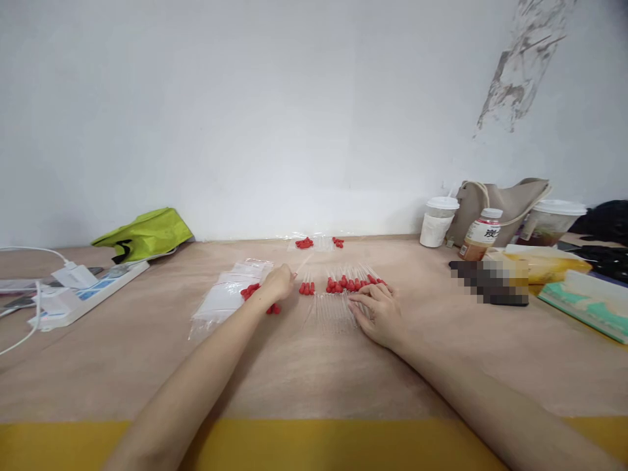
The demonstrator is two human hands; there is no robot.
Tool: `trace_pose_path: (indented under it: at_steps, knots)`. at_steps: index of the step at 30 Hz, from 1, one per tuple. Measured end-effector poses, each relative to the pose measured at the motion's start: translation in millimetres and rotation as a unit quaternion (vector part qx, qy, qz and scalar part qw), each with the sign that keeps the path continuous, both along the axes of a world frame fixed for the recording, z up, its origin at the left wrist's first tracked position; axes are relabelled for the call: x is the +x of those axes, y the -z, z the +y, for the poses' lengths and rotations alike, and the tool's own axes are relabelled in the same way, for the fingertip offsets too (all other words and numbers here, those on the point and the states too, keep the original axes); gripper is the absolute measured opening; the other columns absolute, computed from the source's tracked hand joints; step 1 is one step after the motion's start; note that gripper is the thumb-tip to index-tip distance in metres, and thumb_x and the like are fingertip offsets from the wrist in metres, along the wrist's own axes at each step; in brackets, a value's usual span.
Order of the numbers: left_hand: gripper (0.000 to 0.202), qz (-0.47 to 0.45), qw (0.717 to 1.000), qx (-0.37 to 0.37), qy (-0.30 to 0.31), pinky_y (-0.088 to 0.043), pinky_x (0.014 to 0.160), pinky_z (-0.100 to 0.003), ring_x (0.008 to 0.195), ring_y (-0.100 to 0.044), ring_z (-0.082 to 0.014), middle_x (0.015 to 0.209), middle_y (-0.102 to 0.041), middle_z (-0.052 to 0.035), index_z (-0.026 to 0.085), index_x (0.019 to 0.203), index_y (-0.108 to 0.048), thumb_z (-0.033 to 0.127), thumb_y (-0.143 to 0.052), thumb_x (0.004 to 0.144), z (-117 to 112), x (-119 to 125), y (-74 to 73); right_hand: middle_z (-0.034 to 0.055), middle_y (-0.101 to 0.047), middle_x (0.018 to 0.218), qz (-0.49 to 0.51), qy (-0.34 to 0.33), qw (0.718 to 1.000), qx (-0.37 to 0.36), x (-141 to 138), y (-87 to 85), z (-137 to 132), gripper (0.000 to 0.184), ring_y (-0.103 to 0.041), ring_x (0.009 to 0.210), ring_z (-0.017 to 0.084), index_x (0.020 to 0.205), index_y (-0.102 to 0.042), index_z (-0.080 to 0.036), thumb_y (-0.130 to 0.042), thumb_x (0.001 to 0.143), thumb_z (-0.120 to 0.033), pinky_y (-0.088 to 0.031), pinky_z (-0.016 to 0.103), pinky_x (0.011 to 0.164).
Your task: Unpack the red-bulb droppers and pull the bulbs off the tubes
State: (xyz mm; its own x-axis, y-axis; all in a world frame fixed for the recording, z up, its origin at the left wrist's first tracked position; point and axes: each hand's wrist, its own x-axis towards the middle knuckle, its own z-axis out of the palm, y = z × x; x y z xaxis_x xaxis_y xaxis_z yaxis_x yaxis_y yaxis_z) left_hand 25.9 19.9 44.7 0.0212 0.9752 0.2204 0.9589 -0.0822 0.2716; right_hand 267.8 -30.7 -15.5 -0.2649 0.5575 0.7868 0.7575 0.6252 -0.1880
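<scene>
My left hand [279, 284] is closed, pinching a thin clear dropper tube [304, 263] that points up and to the right. Under and beside that wrist lie loose red rubber bulbs [249, 291], partly hidden by the arm, on clear zip bags [226, 294]. My right hand [377, 314] bends over the right end of a row of bare clear tubes [328, 315], thumb and forefinger close together on a tube there. Behind the row lie several droppers with red bulbs fitted [350, 283], tips toward the wall, and a smaller group of droppers [307, 288] to their left.
At the wall, a clear bag [321, 244] lies with red bulbs [304, 243]. On the left are a power strip [93, 294] and a green bag [147, 232]. Cups [436, 226], a bottle [481, 235], a handbag [510, 196] and a tissue pack [583, 304] stand or lie right.
</scene>
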Motion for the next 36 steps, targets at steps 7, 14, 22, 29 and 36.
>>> trace_pose_path:
  at_steps: [7,14,22,29,36]
  knots:
    - [0.015,0.010,0.962,0.161,0.221,-0.043,0.065,-0.024,0.074,-0.057,-0.0143,0.083,-0.061,-0.0028,0.018,0.085,-0.051,0.027,-0.038,0.087,-71.3,-8.6,28.7,0.0098,-0.052,0.115,-0.015,-0.067,0.995,0.077,-14.1,-7.3,-8.9,0.054,-0.044,0.107,0.024,0.122,-0.045,-0.020,-0.054,0.075,-0.044,-0.029,0.040,0.090]
    - [0.009,-0.017,0.920,0.252,0.301,-0.045,0.071,-0.024,0.078,-0.055,-0.0128,0.084,-0.059,-0.0033,0.018,0.091,-0.052,0.022,-0.047,0.085,-84.7,-11.9,57.1,-0.0017,-0.065,0.074,-0.077,-0.142,0.982,0.099,-24.9,-3.5,-16.1,0.018,-0.052,0.082,0.015,0.098,-0.061,-0.025,-0.052,0.082,-0.028,-0.021,0.040,0.093]
    - [0.016,-0.032,0.896,0.282,0.341,-0.046,0.072,-0.024,0.080,-0.055,-0.0126,0.088,-0.058,-0.0052,0.017,0.099,-0.053,0.018,-0.049,0.084,-82.7,-8.9,57.3,-0.0017,-0.060,0.066,-0.102,-0.118,0.985,0.074,-31.6,-2.6,-17.2,0.016,-0.048,0.077,0.013,0.085,-0.065,-0.025,-0.049,0.083,-0.029,-0.017,0.041,0.092]
    - [0.017,-0.012,0.893,0.269,0.362,-0.042,0.066,-0.027,0.072,-0.050,-0.0131,0.081,-0.062,-0.0037,0.018,0.098,-0.059,0.022,-0.051,0.083,-81.3,-7.9,53.2,-0.0030,-0.055,0.056,-0.106,-0.129,0.983,0.074,-27.8,0.5,-15.8,0.018,-0.044,0.068,0.011,0.078,-0.065,-0.023,-0.048,0.084,-0.026,-0.018,0.039,0.090]
    - [0.014,0.044,0.888,0.271,0.368,-0.036,0.061,-0.029,0.066,-0.042,-0.0145,0.068,-0.058,-0.0043,0.015,0.077,-0.060,0.018,-0.047,0.083,-86.6,-7.4,51.6,-0.0039,-0.051,0.051,-0.108,-0.151,0.979,0.081,-24.2,-1.4,-23.3,0.019,-0.044,0.065,0.011,0.072,-0.062,-0.021,-0.047,0.083,-0.023,-0.021,0.037,0.088]
